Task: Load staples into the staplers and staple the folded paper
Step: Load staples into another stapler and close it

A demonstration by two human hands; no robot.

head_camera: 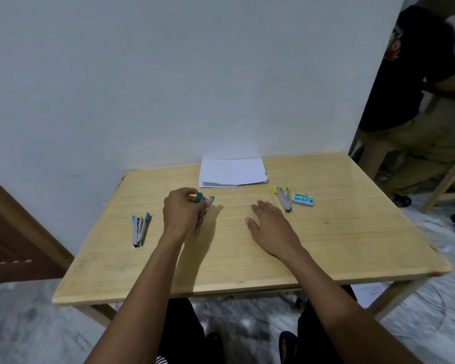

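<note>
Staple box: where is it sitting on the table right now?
In the head view the staple box lies on the right side of the table, just right of the yellow-tipped stapler, beyond the open right hand.

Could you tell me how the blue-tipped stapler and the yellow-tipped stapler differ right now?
The blue-tipped stapler lies at the table's left side with nothing near it; the yellow-tipped stapler lies on the right, beside the green staple box and just beyond the right hand. Both lie untouched, with similar grey metal bodies.
</note>
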